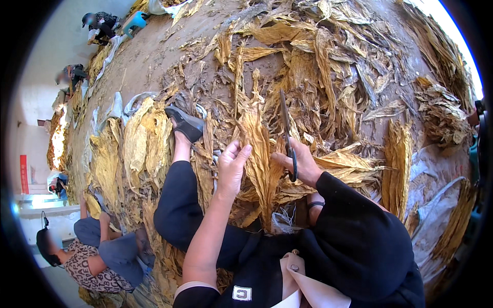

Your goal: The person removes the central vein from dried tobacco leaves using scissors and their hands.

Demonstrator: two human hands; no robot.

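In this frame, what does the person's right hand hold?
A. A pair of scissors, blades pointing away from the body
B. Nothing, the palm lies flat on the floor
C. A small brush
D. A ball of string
A: the right hand has its fingers through the dark handles of the scissors, whose long blades point up and away over the dried yellow leaves that the left hand touches.

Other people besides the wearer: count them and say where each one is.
4. One person sits at lower left in a patterned top, one at the left edge, one farther up the left side, one at top left. More may be hidden.
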